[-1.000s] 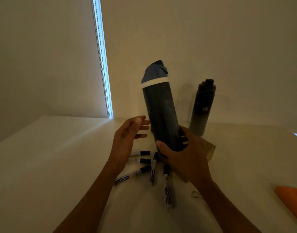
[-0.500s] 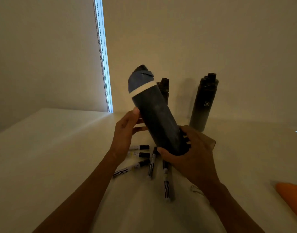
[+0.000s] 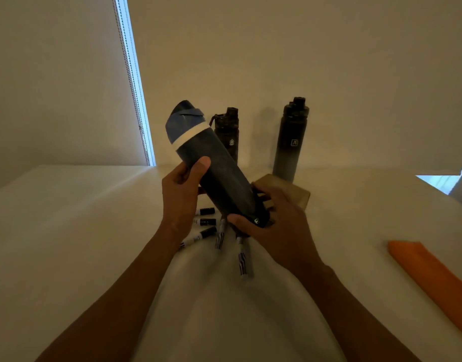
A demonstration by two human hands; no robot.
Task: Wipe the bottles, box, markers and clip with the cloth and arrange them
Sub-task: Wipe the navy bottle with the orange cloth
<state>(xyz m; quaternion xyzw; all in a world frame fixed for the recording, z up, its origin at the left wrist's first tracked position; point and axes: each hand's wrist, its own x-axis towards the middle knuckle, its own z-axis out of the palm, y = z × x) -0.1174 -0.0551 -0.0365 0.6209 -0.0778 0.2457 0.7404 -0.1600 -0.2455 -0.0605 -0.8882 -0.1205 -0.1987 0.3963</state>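
- Dim white table (image 3: 67, 231), cloth (image 3: 434, 278) lying far right.
- Tilted over markers (image 3: 206, 222): bottle (image 3: 214, 163), wrapped mid-body by left hand (image 3: 181, 202), cupped at base by right hand (image 3: 274, 231).
- Likely rigid, smooth, slippery; best gripped mid-body.

Both forearms reach forward, converging. Left grip (image 3: 181, 198) wraps bottle (image 3: 219, 176) mid-body, thumb on front; right grip (image 3: 282, 231) cups its base, fingers curled.

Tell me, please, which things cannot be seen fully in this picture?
In the head view:
- box: near part hidden by the right hand.
- smaller black bottle: lower part behind the held blue bottle.
- orange cloth: cut by the right edge.
- markers: print too small and dim.
- clip: nowhere visible.
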